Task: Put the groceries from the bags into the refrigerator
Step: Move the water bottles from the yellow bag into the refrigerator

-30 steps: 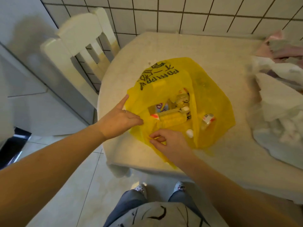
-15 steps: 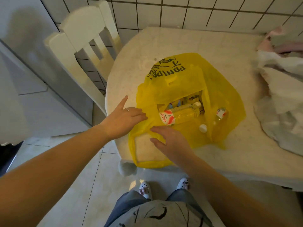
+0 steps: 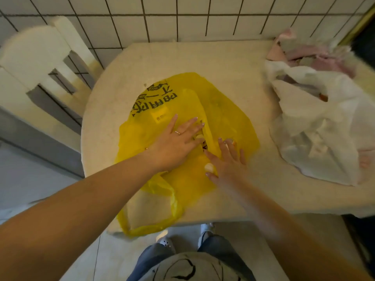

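Both grips spread, nothing pinched. My left hand [image 3: 174, 145] lies flat on the yellow bag [image 3: 229, 116], fingers straight, tips at the bag's mouth. My right hand [image 3: 229, 161] is flat too, fingers fanned over the plastic just beside the left; a small white cap [image 3: 209, 166] shows at its thumb side, touching it.

Change from half a second ago: the bottle with the red label lay plain in the open mouth then; now the plastic has closed over it and my hands cover the opening. Only bits of the contents peek between my fingers, too small to name. The left hand has gone from the bag's edge to its middle. My read: I'm feeling for the opening or flattening the film to get at the bottles, so nothing is out yet and the task is at its start.

Groceries: inside the yellow bag, right under and between both hands, on the table [image 3: 203, 57]. A white bag [image 3: 316, 126] sits well apart to my right on the same table, untouched. White chair [image 3: 40, 57] at left. Refrigerator not in view.
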{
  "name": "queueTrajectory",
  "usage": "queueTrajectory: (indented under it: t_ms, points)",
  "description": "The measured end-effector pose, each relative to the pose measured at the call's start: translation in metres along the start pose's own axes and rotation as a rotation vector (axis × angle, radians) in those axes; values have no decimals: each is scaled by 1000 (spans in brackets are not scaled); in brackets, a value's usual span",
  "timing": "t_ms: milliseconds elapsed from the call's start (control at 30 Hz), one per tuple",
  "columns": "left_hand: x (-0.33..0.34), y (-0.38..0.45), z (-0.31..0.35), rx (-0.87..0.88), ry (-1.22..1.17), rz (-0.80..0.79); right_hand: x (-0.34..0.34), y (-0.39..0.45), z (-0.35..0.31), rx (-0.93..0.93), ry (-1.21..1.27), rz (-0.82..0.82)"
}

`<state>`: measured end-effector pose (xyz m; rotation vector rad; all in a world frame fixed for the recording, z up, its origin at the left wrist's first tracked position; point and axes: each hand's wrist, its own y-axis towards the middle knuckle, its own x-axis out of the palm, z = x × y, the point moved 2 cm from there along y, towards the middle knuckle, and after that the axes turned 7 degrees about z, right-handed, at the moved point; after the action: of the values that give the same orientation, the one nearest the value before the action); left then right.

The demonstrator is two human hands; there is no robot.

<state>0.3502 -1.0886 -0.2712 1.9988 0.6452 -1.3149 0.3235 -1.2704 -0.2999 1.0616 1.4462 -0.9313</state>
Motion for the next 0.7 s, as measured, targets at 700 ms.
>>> queueTrajectory:
  t_ms: [700]
  points:
    - [32,98,-33,-173,73,-44,-77,107,90,-68,448,309]
